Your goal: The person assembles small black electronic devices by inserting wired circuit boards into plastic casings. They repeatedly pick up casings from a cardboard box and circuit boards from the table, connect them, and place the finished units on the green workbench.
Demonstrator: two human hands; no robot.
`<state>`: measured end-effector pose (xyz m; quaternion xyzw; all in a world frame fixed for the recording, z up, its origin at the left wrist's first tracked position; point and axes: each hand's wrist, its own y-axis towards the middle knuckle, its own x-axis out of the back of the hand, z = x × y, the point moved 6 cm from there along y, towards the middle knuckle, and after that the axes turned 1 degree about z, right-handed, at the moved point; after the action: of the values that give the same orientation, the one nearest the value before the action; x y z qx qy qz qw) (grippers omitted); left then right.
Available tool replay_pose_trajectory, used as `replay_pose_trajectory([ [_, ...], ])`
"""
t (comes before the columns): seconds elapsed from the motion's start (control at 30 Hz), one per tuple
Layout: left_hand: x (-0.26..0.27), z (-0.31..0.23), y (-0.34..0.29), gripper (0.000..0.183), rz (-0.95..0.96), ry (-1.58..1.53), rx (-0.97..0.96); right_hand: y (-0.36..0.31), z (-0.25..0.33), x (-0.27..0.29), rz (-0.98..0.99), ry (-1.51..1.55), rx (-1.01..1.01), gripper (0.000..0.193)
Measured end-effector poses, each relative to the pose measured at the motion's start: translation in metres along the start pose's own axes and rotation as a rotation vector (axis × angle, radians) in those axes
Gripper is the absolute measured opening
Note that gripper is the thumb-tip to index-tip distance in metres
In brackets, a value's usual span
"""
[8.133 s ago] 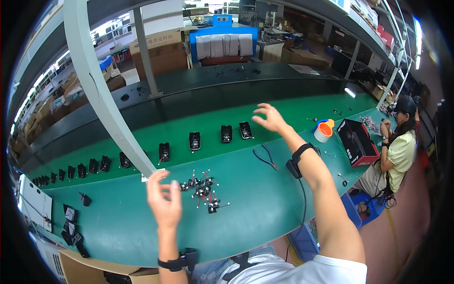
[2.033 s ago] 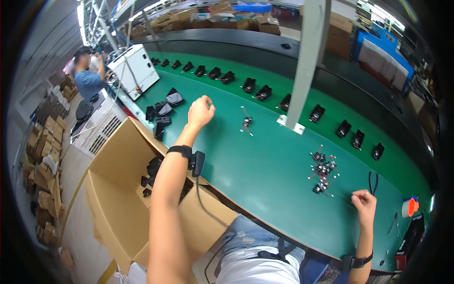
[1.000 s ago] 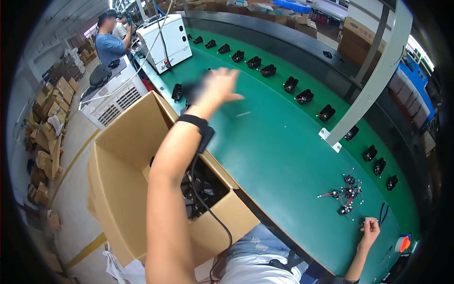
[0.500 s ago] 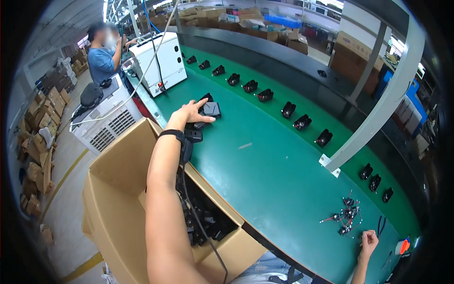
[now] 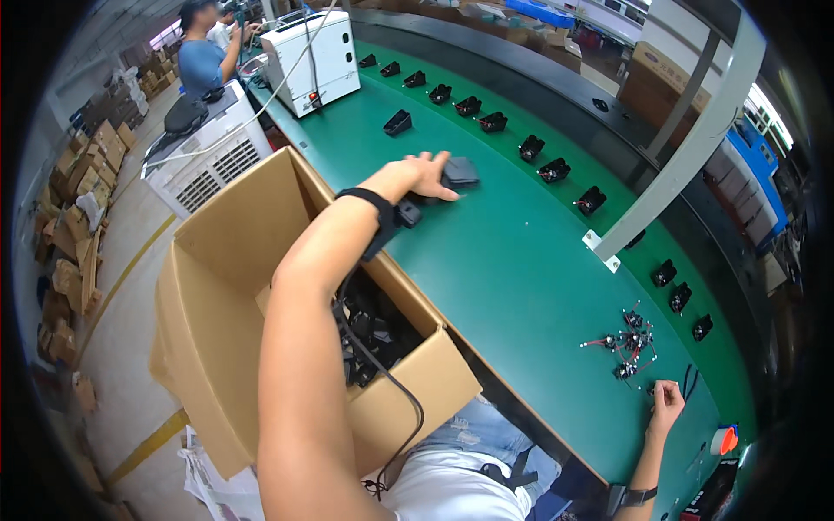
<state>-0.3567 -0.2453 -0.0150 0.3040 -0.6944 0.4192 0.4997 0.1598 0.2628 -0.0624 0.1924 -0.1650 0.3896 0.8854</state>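
Left hand point(image 5: 427, 176) palm down over the green desk point(image 5: 521, 286), fingers spread and thumb held apart, touching the left side of a dark grey block point(image 5: 461, 172). Gripped or merely pushed: impossible to tell, with some blur at the fingertips. Something dark beneath the palm too, mostly hidden.

Just changed: compared with half a second ago, block slid rightward along the desk, farther from the white machine point(image 5: 310, 69). Left behind by that move: a single black shell point(image 5: 397, 122), now well apart from the hand. By the look of it, a small bunch of pieces split up, most of it drawn toward the middle of the desk.

Right hand point(image 5: 667, 401) low at the right, fingers closed in a pinch; anything held there too small to make out. Just beside it, two slim dark handles point(image 5: 691, 382) and, a little to the left, a tangle of small wired parts point(image 5: 632, 343).

Farther out: along the back strip, a long row of black units point(image 5: 591, 201), passing behind a grey post point(image 5: 686, 165). Under the left forearm, an open cardboard box point(image 5: 230, 295) with black parts point(image 5: 369, 339) inside. At upper left, beyond the white machine, a person in a blue top point(image 5: 201, 65).
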Motion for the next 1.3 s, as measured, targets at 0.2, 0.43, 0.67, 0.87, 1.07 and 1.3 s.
replay_pose_trajectory([
  [0.2, -0.022, -0.14, -0.018, 0.105, 0.139, -0.044, -0.16, 0.002, 0.003, -0.003, -0.006, 0.017, -0.019, 0.009],
  [0.43, -0.001, -0.166, -0.08, 0.111, -0.041, -0.025, -0.262, 0.001, 0.014, -0.006, 0.015, 0.045, -0.022, 0.013],
  [0.67, -0.04, -0.001, -0.13, 0.142, 0.129, -0.043, 0.104, 0.0, 0.015, -0.01, 0.013, 0.119, -0.054, 0.012],
  [0.87, -0.057, -0.089, -0.122, 0.131, 0.043, 0.083, -0.001, 0.0, 0.011, -0.003, 0.011, 0.075, -0.065, 0.011],
  [1.07, -0.04, -0.178, -0.121, 0.104, 0.121, -0.068, -0.417, -0.006, 0.013, 0.001, 0.003, 0.138, -0.066, 0.009],
  [1.3, 0.056, -0.062, -0.024, 0.07, -0.343, 0.132, -0.099, -0.007, 0.016, 0.001, 0.018, 0.153, -0.067, 0.005],
])
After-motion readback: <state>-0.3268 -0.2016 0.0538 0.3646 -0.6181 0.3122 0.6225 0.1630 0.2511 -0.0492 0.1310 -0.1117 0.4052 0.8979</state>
